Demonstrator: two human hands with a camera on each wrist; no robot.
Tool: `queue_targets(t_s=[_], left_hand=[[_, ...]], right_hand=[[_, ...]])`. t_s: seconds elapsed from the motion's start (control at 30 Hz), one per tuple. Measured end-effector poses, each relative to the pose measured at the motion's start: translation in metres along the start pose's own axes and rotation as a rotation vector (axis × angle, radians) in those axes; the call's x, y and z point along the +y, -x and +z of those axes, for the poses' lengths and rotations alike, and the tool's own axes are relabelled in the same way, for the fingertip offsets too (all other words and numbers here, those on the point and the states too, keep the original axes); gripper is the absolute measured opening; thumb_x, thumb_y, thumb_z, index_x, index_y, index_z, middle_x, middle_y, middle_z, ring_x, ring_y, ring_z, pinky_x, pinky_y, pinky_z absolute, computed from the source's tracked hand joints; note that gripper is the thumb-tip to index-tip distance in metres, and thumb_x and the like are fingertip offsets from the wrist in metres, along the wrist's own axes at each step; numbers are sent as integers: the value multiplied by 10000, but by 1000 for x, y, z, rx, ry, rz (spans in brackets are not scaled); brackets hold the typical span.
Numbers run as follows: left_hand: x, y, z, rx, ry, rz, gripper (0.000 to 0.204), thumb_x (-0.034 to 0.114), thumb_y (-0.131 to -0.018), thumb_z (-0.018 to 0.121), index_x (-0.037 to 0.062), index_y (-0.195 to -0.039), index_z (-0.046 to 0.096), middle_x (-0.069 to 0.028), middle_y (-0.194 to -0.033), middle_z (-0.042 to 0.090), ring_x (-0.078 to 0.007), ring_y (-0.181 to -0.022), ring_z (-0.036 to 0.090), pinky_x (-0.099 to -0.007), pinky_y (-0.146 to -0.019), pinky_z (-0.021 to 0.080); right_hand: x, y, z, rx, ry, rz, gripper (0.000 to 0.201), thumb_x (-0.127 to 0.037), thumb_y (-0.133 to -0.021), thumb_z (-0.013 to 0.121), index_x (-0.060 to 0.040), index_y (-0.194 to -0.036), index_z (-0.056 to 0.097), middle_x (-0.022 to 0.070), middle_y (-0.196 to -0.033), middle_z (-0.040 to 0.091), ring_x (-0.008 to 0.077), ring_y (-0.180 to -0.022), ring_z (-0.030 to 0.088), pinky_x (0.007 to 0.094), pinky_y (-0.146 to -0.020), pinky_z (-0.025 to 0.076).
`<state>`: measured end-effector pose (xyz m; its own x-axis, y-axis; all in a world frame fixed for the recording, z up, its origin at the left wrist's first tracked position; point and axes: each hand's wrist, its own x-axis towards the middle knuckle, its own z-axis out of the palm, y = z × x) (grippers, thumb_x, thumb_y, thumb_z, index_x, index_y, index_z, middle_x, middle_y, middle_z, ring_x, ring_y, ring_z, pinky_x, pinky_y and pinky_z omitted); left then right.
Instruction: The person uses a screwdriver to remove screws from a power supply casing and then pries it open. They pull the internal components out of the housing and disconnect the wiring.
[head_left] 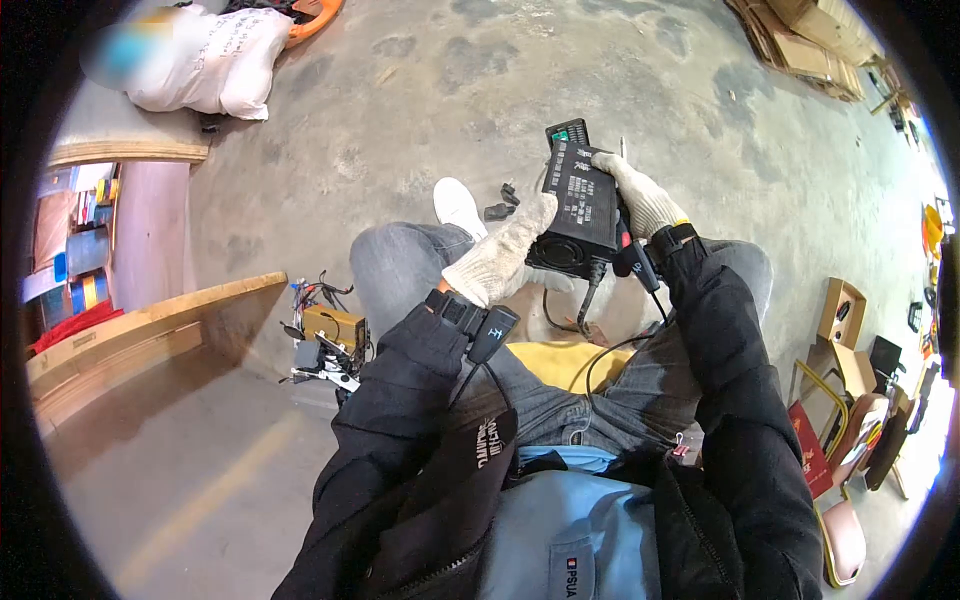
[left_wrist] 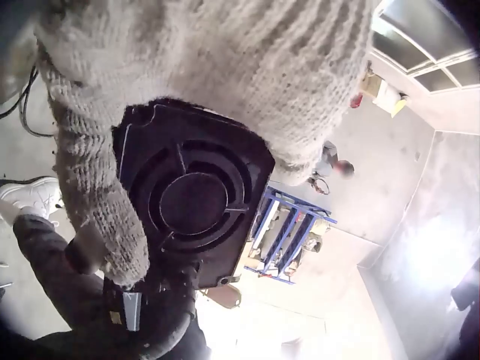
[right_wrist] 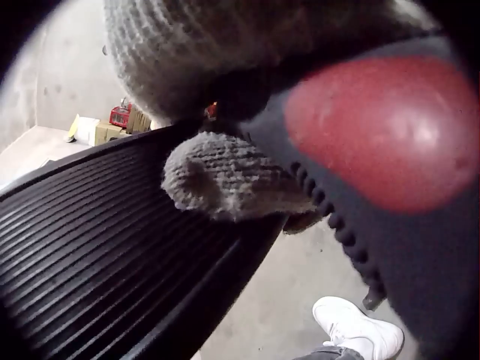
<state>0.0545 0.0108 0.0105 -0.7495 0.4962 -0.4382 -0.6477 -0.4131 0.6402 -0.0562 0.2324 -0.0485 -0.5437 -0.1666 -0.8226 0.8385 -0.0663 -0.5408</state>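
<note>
A black charger box with white lettering is held up between both gloved hands above the lap. The left hand grips its near left side, thumb on the lettered face. In the left wrist view, its fan grille faces the camera between the gloved fingers. A thick black cable leaves that end. The right hand grips the far right side, fingertips at the upper corner. In the right wrist view, a gloved finger lies on the ribbed casing, beside a red-and-black handle close to the palm.
Beyond the charger box lies a black item with a green part. Black connectors lie on the floor near a white shoe. An assembly of wires and parts stands left of the legs. Open cardboard boxes are at right.
</note>
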Motion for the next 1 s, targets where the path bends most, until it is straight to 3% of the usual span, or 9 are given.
queue_targets(t_s=[0.07, 0.23, 0.37, 0.53, 0.67, 0.73, 0.87, 0.93, 1.0], left_hand=[[1, -1, 3, 13, 51, 21, 743, 655, -1024, 526, 93, -1510, 497, -136, -1384, 662, -251, -1207, 693, -445, -919, 630], [11, 5, 13, 27, 238, -70, 624, 510, -1055, 581, 77, -1497, 499, -141, -1396, 651, -292, -1214, 688, -515, -982, 603], [13, 2, 18, 19, 324, -66, 585, 468, -1056, 601, 78, -1482, 509, -144, -1376, 659, -281, -1215, 688, -501, -1002, 597], [5, 1, 18, 151, 253, -165, 541, 397, -1047, 648, 35, -1434, 540, -127, -1312, 693, -224, -1173, 704, -414, -1014, 591], [-3, 1, 18, 133, 270, -127, 507, 352, -1029, 687, 22, -1396, 568, -120, -1283, 707, -213, -1137, 715, -397, -993, 600], [-7, 2, 15, 175, 264, -141, 562, 338, -1014, 715, -1, -1427, 542, -140, -1308, 690, -234, -1168, 692, -375, -1047, 551], [-14, 0, 15, 181, 252, -145, 549, 309, -1005, 722, -1, -1423, 548, -138, -1290, 696, -234, -1148, 697, -384, -1044, 547], [-10, 1, 21, 216, 254, -138, 447, 235, -997, 725, 23, -1366, 587, -117, -1236, 717, -226, -1108, 715, -414, -997, 591], [-4, 4, 32, 257, 255, -125, 458, 234, -991, 728, 20, -1369, 582, -121, -1237, 716, -233, -1102, 717, -414, -999, 588]], right_hand=[[-11, 31, 21, -20, -77, -92, 404, -441, -902, 745, -104, -1121, 710, -14, -841, 637, 92, -648, 553, 262, -568, 470], [-4, 7, 4, -75, 24, -74, 396, -355, -933, 720, -97, -1231, 687, 18, -943, 688, 117, -762, 633, 273, -686, 544], [-17, 30, 15, -148, 17, -161, 435, -294, -953, 692, -65, -1317, 625, 53, -1039, 703, 141, -882, 682, 291, -796, 580], [-22, 35, 17, -220, 99, -218, 503, -291, -951, 689, -58, -1383, 581, 71, -1123, 696, 142, -930, 683, 294, -814, 585], [-15, 22, 16, -251, 114, -252, 549, -289, -950, 690, -70, -1437, 560, 75, -1139, 699, 144, -937, 689, 298, -824, 589], [-17, 25, 17, -273, 125, -249, 551, -289, -954, 687, -75, -1446, 557, 77, -1149, 702, 138, -934, 692, 295, -821, 589], [-19, 30, 17, -310, 140, -265, 555, -302, -968, 678, -91, -1466, 554, 73, -1182, 709, 120, -932, 698, 280, -810, 586], [-18, 20, 15, -309, 204, -322, 600, -345, -968, 682, -96, -1494, 534, 66, -1189, 710, 119, -938, 703, 273, -796, 585], [-17, 18, 15, -325, 235, -355, 676, -406, -963, 688, -81, -1526, 504, 67, -1171, 711, 114, -887, 684, 262, -733, 561]])
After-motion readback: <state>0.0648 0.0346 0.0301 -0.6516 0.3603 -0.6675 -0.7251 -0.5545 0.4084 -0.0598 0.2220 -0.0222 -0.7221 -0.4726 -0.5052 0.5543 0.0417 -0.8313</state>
